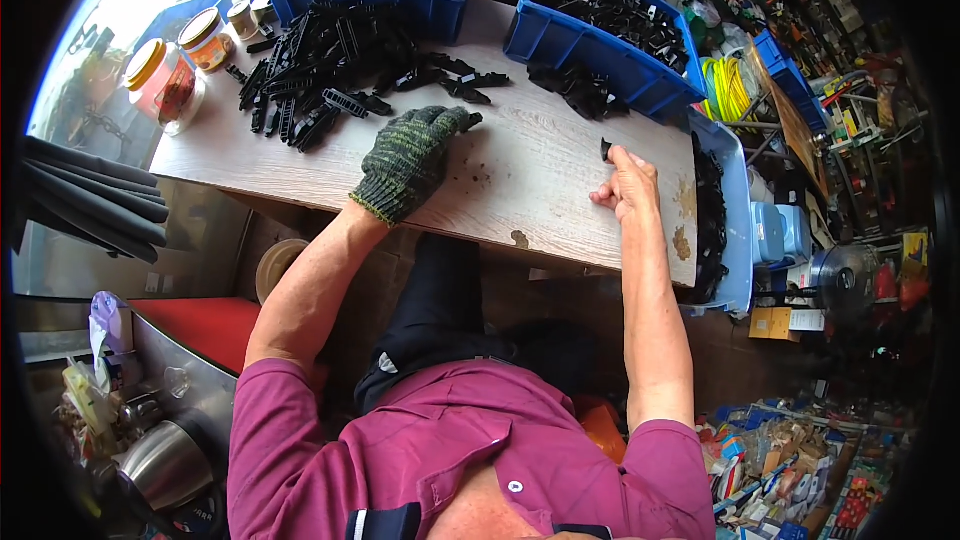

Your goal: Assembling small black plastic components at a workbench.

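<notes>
My left hand (405,160), in a dark green knitted glove, is closed above the table, and the end of a black plastic part (472,121) sticks out past its fingers. My bare right hand (628,183) pinches a small black plastic piece (606,149) between thumb and forefinger over the table's right side. Beyond the gloved hand lies a heap of black plastic parts (325,60), ribbed and elongated. A smaller pile of black parts (578,90) lies in front of the right-hand blue bin.
Two blue bins, one at the back left (380,2) and one at the back right (610,35), hold black parts. A light blue tub (738,220) stands beyond the table's right edge. Lidded jars (165,90) stand at the table's left. Cluttered shelves (850,60) fill the right.
</notes>
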### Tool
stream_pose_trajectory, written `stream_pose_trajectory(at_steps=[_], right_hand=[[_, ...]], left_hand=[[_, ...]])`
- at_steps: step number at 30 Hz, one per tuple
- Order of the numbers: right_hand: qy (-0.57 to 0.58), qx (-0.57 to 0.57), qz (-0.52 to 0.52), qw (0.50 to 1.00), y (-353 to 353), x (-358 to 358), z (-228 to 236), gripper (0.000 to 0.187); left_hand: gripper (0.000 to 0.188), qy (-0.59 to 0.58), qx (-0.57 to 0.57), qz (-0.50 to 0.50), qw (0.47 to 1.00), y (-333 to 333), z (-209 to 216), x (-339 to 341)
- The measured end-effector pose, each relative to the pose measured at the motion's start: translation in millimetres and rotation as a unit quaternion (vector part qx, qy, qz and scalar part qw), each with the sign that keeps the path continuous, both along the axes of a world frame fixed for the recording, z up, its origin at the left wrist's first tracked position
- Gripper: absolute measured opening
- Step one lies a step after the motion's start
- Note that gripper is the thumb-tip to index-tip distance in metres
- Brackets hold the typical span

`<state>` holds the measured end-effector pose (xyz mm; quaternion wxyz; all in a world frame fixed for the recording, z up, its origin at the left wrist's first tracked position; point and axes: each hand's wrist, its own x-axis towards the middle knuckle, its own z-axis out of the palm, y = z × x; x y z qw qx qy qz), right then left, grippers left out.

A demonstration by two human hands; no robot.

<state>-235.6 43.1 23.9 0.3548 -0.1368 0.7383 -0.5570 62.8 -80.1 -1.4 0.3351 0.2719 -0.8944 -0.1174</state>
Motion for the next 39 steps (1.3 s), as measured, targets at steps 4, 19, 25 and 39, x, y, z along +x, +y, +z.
stream_pose_trajectory(at_steps=[4, 19, 25, 39], right_hand=[[-0.024, -0.034, 0.029, 0.999, 14, 13, -2, 0.020], [-0.086, -0.161, 0.246, 0.952, 28, 76, -14, 0.023], [-0.059, -0.174, 0.199, 0.963, 35, 85, -16, 0.027], [0.058, -0.133, 0.232, 0.962, 25, 106, -6, 0.031]], left_hand=[[0.036, -0.084, -0.069, 0.034, 0.994, 3, 6, -3], [0.040, 0.247, 0.167, -0.122, 0.947, 69, -9, -63], [0.034, 0.235, 0.325, -0.132, 0.907, 78, -11, -64], [0.029, 0.152, 0.539, -0.183, 0.808, 44, 19, -42]])
